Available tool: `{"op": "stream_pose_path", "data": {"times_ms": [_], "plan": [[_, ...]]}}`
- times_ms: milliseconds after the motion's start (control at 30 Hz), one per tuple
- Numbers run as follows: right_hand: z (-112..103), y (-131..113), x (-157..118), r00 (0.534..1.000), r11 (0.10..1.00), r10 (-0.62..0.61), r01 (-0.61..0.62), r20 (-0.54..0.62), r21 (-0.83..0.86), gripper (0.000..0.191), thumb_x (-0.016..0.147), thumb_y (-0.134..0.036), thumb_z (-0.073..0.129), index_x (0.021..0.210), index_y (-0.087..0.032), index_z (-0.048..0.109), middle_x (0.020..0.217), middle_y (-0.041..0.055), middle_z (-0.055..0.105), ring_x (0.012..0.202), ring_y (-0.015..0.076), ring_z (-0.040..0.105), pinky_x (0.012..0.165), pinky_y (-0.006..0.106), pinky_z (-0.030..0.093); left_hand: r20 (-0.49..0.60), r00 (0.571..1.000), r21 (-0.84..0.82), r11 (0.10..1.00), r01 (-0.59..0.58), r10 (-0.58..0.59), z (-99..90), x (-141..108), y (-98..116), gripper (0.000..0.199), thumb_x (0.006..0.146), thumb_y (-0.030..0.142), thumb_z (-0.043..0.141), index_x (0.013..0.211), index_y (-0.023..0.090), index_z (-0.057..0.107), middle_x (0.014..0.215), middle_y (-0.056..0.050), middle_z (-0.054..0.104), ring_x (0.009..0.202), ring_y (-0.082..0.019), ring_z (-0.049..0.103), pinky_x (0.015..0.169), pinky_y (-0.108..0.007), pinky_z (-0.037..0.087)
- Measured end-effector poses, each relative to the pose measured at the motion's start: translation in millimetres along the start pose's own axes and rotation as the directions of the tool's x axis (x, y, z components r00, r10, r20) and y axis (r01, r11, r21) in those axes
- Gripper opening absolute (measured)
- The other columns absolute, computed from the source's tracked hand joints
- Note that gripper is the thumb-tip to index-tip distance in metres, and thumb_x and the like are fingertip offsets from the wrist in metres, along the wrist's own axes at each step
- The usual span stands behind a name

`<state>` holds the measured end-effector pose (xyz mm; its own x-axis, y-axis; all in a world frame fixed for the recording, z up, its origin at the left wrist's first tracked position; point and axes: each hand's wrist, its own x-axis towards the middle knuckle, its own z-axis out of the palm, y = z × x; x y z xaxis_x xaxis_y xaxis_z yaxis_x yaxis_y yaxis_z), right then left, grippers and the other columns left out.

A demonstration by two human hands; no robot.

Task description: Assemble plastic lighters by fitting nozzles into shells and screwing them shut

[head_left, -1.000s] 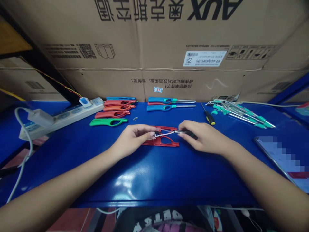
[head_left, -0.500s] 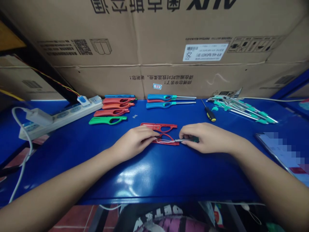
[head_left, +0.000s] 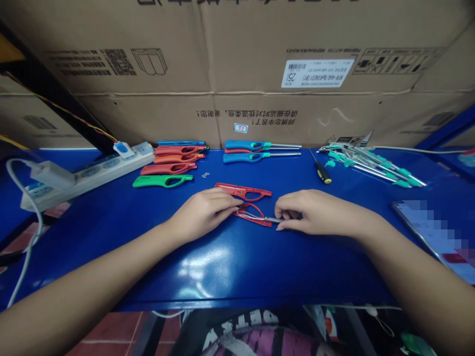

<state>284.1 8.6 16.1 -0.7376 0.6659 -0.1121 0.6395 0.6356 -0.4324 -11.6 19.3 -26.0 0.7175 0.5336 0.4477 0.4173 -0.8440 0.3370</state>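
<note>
My left hand [head_left: 208, 212] is closed in a pinch over the left end of a red lighter half shell [head_left: 267, 223], where thin white wires [head_left: 252, 215] run. Its fingertips hide exactly what they press on. My right hand [head_left: 311, 212] has its thumb and fingers round a thin metal lighter tube [head_left: 270, 219], whose left end lies over the shell's right end. The rest of the tube is hidden in that hand. Just behind lies another red half shell [head_left: 241, 191] with its trigger loop, apart from both hands.
Lighter handles, one a green handle [head_left: 163, 181], lie at left beside a power strip [head_left: 92, 173]. Blue lighters [head_left: 243, 157], a screwdriver [head_left: 322, 172] and a pile of metal tubes with green ends [head_left: 374, 165] line the back. A phone [head_left: 430, 232] lies at right; a cardboard box [head_left: 248, 69] stands behind.
The half shell under my hands has tilted, its right end now nearer me. The green part at my right hand no longer shows. The view has shifted slightly.
</note>
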Motion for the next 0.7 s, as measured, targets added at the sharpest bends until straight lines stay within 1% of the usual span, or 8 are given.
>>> {"op": "stream_pose_path", "data": {"times_ms": [167,267,433,533,700], "plan": [[0.3,-1.8,1.0,0.999,0.999,0.045,-0.045,0.028,-0.003,0.026,0.088,-0.042,0.072,0.079,-0.02,0.063,0.075,-0.0011,0.066,0.064,0.0117,0.055,0.056,0.023,0.031,0.019,1.0,0.016,1.0,-0.011,0.011,-1.9,1.4,0.2,0.02,0.1,0.02,0.057,0.11,0.017,0.074,0.101,-0.008,0.077,0.093,-0.019,0.071,0.085,-0.032,0.056],[-0.4,-2.3,0.0,0.998,0.999,0.037,-0.037,0.041,0.017,0.028,0.088,-0.045,0.072,0.078,-0.02,0.063,0.074,-0.0017,0.066,0.064,0.0114,0.056,0.056,0.023,0.032,0.029,0.999,0.024,0.999,-0.021,0.02,-2.5,2.0,1.4,0.02,0.1,0.021,0.056,0.108,0.017,0.074,0.1,-0.008,0.077,0.094,-0.019,0.071,0.085,-0.031,0.056],[1.1,-4.0,-0.7,0.998,1.0,-0.003,0.002,0.058,0.023,0.027,0.09,-0.042,0.07,0.077,-0.02,0.061,0.074,-0.0019,0.065,0.064,0.011,0.055,0.057,0.023,0.033,0.069,0.997,0.045,0.999,-0.028,0.024,-2.4,-0.2,1.0,0.022,0.101,0.02,0.054,0.111,0.017,0.073,0.105,-0.007,0.077,0.096,-0.019,0.073,0.086,-0.031,0.055],[2.0,-4.8,0.4,0.998,1.0,0.002,-0.002,0.056,0.006,0.026,0.091,-0.039,0.069,0.076,-0.02,0.06,0.074,-0.0018,0.065,0.063,0.011,0.054,0.056,0.024,0.032,0.079,0.997,0.044,0.999,-0.021,0.018,-3.5,-0.6,1.1,0.023,0.102,0.02,0.053,0.111,0.018,0.074,0.106,-0.007,0.077,0.097,-0.019,0.073,0.086,-0.031,0.055],[0.3,-4.3,1.3,0.999,0.997,0.002,0.001,0.04,-0.079,0.03,0.092,-0.038,0.068,0.071,-0.02,0.057,0.07,-0.0017,0.062,0.062,0.012,0.054,0.057,0.025,0.03,0.084,0.996,0.016,1.0,-0.016,0.015,-5.7,2.2,3.6,0.024,0.101,0.021,0.053,0.11,0.018,0.075,0.106,-0.007,0.078,0.097,-0.02,0.073,0.086,-0.032,0.056]]}}
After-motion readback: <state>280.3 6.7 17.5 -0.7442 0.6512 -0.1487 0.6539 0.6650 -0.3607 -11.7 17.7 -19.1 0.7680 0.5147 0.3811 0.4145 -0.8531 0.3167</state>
